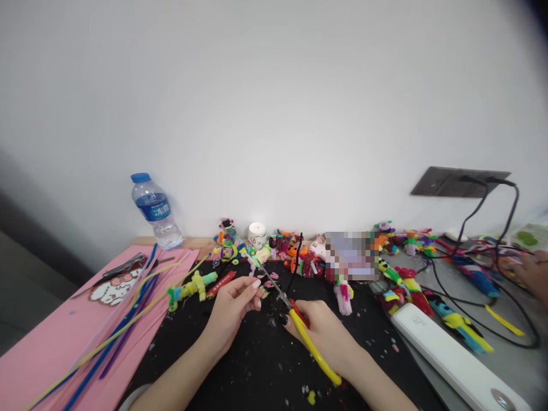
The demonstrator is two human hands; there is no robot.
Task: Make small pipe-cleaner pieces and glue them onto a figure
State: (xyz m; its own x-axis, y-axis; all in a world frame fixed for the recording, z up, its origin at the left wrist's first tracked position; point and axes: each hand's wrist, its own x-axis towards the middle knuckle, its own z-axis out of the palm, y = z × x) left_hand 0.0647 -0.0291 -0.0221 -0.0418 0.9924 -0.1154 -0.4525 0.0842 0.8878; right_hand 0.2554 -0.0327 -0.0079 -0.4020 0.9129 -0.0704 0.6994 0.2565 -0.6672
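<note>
My right hand [322, 331] grips yellow-handled scissors [299, 328], their blades pointing up and left toward my other hand. My left hand [233, 305] pinches a small pink and light-coloured pipe-cleaner piece [262, 281] right at the scissor tips. Both hands hover over a black mat [257, 365] strewn with tiny cut scraps. A black pipe cleaner [296, 260] stands curved just behind the scissors.
Pink paper sheets [47, 348] with long pipe cleaners [120, 331] lie at left, beside a water bottle [154, 212]. Several pipe-cleaner figures [299, 251] line the wall. A white power strip [454, 359], black cables [479, 274] and another person's hand [533, 274] are at right.
</note>
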